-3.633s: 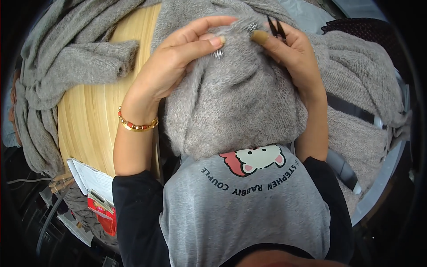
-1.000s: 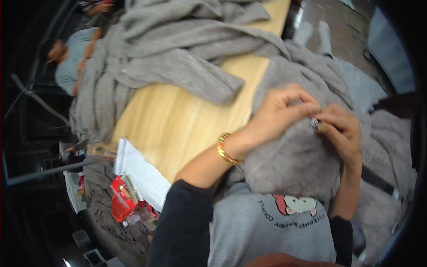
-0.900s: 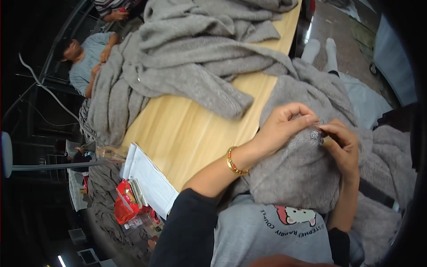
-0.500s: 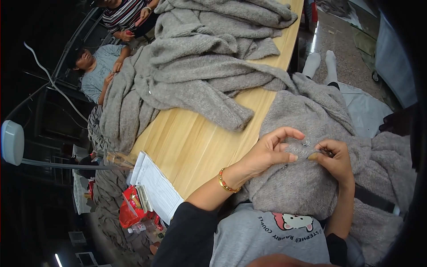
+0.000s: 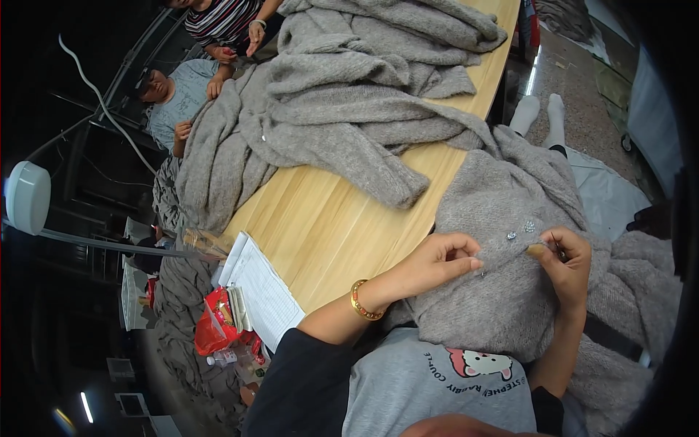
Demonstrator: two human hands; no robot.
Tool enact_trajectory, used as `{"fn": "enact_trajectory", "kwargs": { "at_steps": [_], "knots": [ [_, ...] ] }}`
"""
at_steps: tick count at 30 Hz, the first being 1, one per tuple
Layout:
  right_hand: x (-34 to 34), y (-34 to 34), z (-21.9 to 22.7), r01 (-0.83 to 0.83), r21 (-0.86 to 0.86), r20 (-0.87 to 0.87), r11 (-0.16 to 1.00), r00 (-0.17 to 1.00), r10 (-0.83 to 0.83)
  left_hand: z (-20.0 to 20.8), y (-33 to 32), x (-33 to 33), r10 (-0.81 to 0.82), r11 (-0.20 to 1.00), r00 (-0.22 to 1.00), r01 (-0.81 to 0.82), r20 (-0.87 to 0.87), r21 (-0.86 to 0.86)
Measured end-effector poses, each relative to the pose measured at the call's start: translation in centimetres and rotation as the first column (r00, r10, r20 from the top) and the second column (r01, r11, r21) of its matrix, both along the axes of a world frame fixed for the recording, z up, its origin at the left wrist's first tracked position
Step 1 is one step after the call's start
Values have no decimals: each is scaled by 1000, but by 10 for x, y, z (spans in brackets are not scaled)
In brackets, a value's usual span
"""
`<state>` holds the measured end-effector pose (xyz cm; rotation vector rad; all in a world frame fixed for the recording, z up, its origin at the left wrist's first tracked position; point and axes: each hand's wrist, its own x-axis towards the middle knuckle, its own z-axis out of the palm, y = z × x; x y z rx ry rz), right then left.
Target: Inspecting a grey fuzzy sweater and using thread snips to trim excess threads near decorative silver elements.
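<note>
Both hands' grips pinch a fuzzy grey knit garment (image 5: 502, 306) with shiny studs: left hand (image 5: 429, 266), right hand (image 5: 564, 258).

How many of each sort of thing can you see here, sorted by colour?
Grey knitted garments: 2, one in the hands, one heap on the table
Shiny studs on the held knit: 2
Gold bracelet: 1
White paper sheet: 1
Red packet: 1
Total: 7

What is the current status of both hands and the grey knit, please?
Left hand pinching grey knit garment. Right hand pinching it near small shiny studs. Nothing blocking; knit pile apart on table.
</note>
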<state>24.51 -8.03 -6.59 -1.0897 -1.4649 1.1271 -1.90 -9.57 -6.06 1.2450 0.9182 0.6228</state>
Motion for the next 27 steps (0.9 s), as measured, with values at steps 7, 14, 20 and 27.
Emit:
{"fn": "enact_trajectory", "kwargs": {
  "at_steps": [7,14,20,27],
  "knots": [
    [15,-14,19,100,159,0,982,995,-102,27,31,11,112,993,972,-99,207,-71],
    [40,-20,39,305,212,150,929,929,-339,49,64,40,-6,997,940,-21,340,76],
    [23,6,-17,274,-81,129,958,956,-263,-3,52,34,99,989,971,-120,218,82],
    [16,6,-32,276,-74,59,958,960,-272,-13,54,29,-26,996,968,4,248,89]
  ]
}}
